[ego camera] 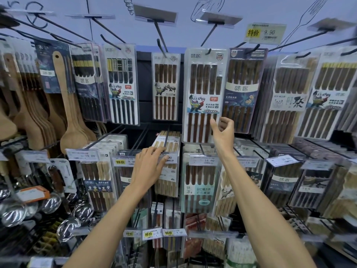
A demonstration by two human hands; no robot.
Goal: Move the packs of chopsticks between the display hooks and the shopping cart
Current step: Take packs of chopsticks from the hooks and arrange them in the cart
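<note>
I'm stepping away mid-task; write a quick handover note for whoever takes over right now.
Left hand: fingers laid flat on a light-wood pack and its price tag, middle row.
Right hand: fingers loosely curled at the lower right corner of the panda pack; grip unclear.
That pack hangs on its top-row hook.
Done: cannot tell, cart not in view.
Left: likely unhook a pack for the cart.

Upper price tag (265,33) read 特价 9.90; left shelf tag (82,154) 19.80; middle shelf tag (204,161) 15.90; navy pack (241,89) branded 味家.
</note>
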